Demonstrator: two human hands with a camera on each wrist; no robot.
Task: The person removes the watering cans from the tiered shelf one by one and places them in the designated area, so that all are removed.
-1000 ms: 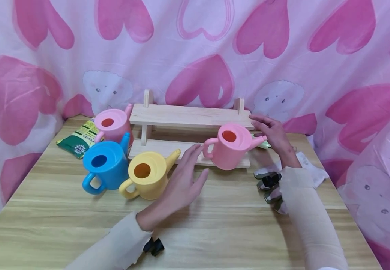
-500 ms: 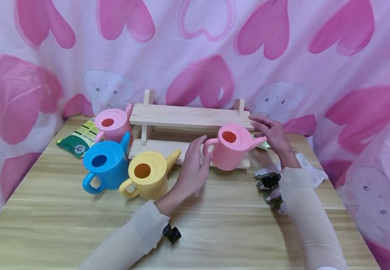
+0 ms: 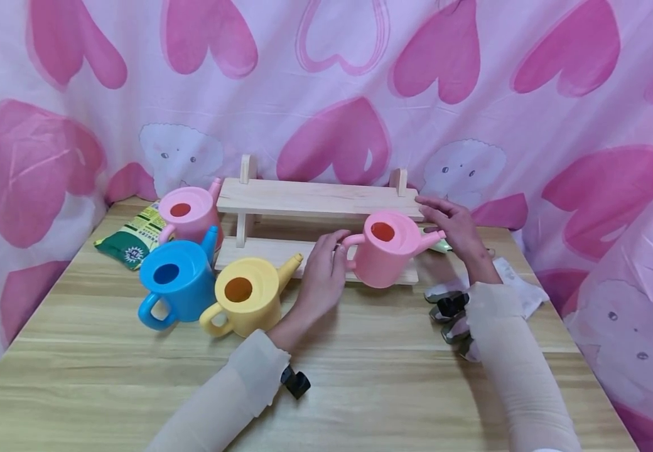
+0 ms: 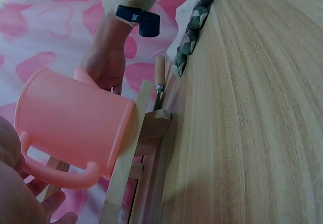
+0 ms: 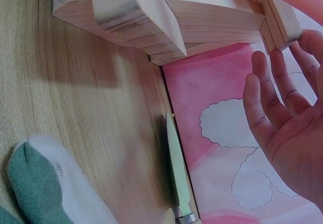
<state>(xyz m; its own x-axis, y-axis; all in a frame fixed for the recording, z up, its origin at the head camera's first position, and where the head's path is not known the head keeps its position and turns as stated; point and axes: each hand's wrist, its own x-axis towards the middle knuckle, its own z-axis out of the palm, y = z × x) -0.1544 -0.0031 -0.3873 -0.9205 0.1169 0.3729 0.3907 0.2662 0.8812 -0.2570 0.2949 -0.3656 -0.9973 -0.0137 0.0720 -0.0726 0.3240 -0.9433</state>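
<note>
A pink watering can (image 3: 380,263) stands on the lower board of a two-tier wooden shelf (image 3: 309,198), spout to the right. My left hand (image 3: 321,276) is at its handle (image 4: 60,176); in the left wrist view the thumb lies on the near side and fingers pass behind. My right hand (image 3: 456,229) touches the right end of the upper board with its fingertips, fingers (image 5: 260,108) fairly straight in the right wrist view. A yellow watering can (image 3: 253,314) and a blue watering can (image 3: 182,282) stand left of my left hand.
Another pink watering can (image 3: 191,216) stands by the shelf's left end, beside a green-yellow packet (image 3: 134,238). A trowel with a pale green blade (image 5: 176,163) and wooden handle (image 4: 160,72) lies right of the shelf. White and camouflage-patterned gloves (image 3: 451,326) lie under my right forearm.
My left hand has moved right and forward from beside the yellow watering can to the pink watering can's handle. My right hand has stayed at the shelf end.
</note>
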